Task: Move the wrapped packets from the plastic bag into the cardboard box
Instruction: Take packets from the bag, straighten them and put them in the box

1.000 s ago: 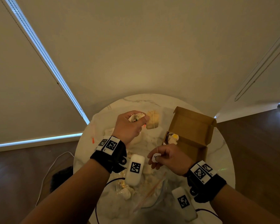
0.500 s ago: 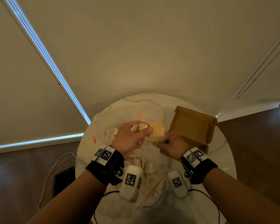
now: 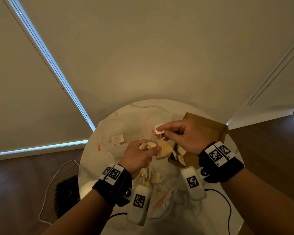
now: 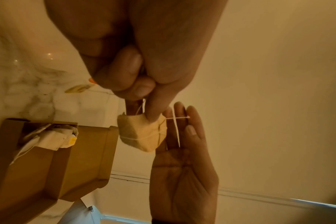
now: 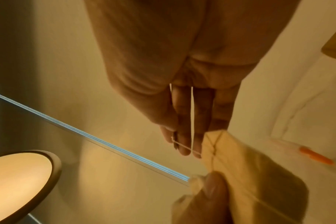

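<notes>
The right hand (image 3: 182,136) is lifting the small white paper tag (image 3: 159,128) up and away, drawing string off the tan string-tied packet (image 3: 164,150) pinched in the left hand (image 3: 139,156); boxing is waiting.

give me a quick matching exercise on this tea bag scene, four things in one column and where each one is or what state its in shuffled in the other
Things:
1. tan string-tied tea bag
2. small white paper tag
3. brown cardboard box
4. crumpled whitish wrapper

Places or states:
A. pinched in the right hand's fingertips
B. lid open, pale packets inside
C. tucked in the left hand's curled fingers
D. held at the left hand's fingertips, between both hands

Pairs: 1-D, 2-A, 3-B, 4-C
</notes>
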Action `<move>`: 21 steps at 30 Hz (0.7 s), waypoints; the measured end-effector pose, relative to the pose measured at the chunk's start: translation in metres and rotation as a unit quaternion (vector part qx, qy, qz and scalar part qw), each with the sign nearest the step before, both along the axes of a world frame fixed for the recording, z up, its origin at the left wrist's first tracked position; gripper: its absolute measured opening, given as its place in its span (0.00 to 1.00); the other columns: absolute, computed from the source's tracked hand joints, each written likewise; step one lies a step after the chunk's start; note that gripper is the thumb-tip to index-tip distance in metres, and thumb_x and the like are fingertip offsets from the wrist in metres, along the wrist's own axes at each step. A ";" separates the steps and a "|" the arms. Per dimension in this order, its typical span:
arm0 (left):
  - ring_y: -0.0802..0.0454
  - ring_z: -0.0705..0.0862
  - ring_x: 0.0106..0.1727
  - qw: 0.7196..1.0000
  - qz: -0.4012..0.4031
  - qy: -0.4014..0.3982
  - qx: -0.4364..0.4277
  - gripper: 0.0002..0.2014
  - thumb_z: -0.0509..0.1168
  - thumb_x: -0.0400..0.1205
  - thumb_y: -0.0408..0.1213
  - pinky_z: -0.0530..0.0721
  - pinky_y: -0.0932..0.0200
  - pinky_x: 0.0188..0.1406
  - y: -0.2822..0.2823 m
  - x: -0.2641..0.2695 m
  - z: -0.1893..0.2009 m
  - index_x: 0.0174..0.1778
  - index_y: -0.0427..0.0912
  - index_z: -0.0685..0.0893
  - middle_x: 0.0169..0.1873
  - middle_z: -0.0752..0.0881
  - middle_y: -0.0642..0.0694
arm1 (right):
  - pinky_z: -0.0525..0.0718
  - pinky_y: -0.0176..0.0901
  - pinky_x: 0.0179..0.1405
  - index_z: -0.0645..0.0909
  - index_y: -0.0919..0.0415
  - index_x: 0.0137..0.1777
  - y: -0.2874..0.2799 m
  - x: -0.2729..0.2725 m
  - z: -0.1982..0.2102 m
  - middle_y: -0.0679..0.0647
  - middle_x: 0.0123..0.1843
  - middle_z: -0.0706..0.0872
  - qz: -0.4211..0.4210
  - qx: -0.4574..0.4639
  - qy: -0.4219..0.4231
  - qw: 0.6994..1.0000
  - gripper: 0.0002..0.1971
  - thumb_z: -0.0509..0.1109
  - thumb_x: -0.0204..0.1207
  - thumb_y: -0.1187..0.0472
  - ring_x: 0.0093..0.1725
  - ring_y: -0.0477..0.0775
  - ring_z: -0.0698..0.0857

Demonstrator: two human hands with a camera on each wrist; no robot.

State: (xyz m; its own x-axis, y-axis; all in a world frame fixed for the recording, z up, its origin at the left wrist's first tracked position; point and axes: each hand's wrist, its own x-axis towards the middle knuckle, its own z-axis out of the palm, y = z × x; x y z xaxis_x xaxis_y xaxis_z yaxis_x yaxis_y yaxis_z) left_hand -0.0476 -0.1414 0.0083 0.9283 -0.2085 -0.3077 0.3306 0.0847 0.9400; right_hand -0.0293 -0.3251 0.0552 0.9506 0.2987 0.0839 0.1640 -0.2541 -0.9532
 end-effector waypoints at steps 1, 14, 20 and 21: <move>0.54 0.63 0.18 1.000 0.001 -0.001 -0.001 0.03 0.73 0.78 0.28 0.58 0.64 0.19 0.000 0.001 0.000 0.40 0.32 0.85 0.23 0.72 0.45 | 0.85 0.31 0.46 0.88 0.63 0.56 0.000 -0.003 0.001 0.54 0.49 0.92 -0.008 0.006 -0.011 1.000 0.11 0.67 0.79 0.73 0.46 0.44 0.91; 0.54 0.63 0.20 1.000 0.003 0.006 -0.030 0.04 0.72 0.78 0.28 0.58 0.66 0.19 0.001 0.006 0.003 0.44 0.31 0.85 0.27 0.75 0.41 | 0.85 0.46 0.40 0.90 0.51 0.45 -0.009 -0.022 -0.009 0.47 0.46 0.87 -0.049 -0.029 -0.181 0.982 0.07 0.76 0.72 0.63 0.45 0.49 0.86; 0.55 0.63 0.20 0.998 -0.020 0.010 -0.065 0.03 0.71 0.79 0.29 0.57 0.66 0.18 0.003 0.007 0.011 0.42 0.34 0.85 0.30 0.76 0.40 | 0.88 0.42 0.48 0.90 0.54 0.51 -0.015 -0.030 -0.025 0.49 0.54 0.88 -0.047 -0.041 -0.190 0.980 0.08 0.75 0.72 0.59 0.51 0.47 0.88; 0.55 0.62 0.21 0.997 -0.027 0.012 -0.071 0.03 0.71 0.79 0.29 0.57 0.66 0.18 0.004 0.007 0.012 0.43 0.33 0.85 0.30 0.76 0.40 | 0.88 0.40 0.47 0.90 0.56 0.51 -0.015 -0.031 -0.026 0.48 0.52 0.90 -0.046 -0.031 -0.183 0.981 0.09 0.76 0.72 0.63 0.49 0.45 0.89</move>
